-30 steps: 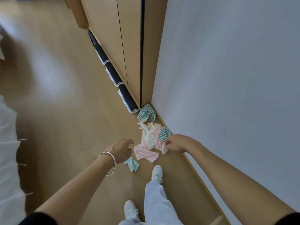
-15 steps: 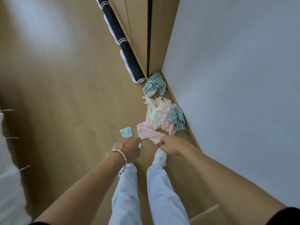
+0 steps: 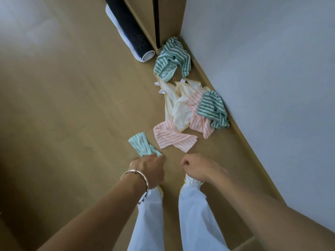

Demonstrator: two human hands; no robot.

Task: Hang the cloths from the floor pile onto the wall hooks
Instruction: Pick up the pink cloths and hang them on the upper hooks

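A pile of cloths lies on the wooden floor along the white wall: a dark green striped cloth (image 3: 172, 57) in the corner, cream cloths (image 3: 179, 105), another dark green striped cloth (image 3: 212, 109) and a pink striped cloth (image 3: 174, 138). A light green striped cloth (image 3: 140, 143) lies apart to the left. My left hand (image 3: 150, 169), with a bangle on the wrist, grips its near end; the fingers are hidden. My right hand (image 3: 197, 167) hovers just short of the pink cloth's near corner, fingers curled, holding nothing. No wall hooks are in view.
A rolled dark mat (image 3: 130, 31) lies along the wooden cupboard doors (image 3: 168, 19) at the back. The white wall (image 3: 262, 78) with its wooden skirting runs down the right. My legs in white trousers (image 3: 192, 220) stand below my hands. Open floor (image 3: 63, 105) spreads left.
The view has tilted down and closer to the pile. My left hand has closed on the light green cloth's end. My right hand has drawn slightly back from the pink cloth.
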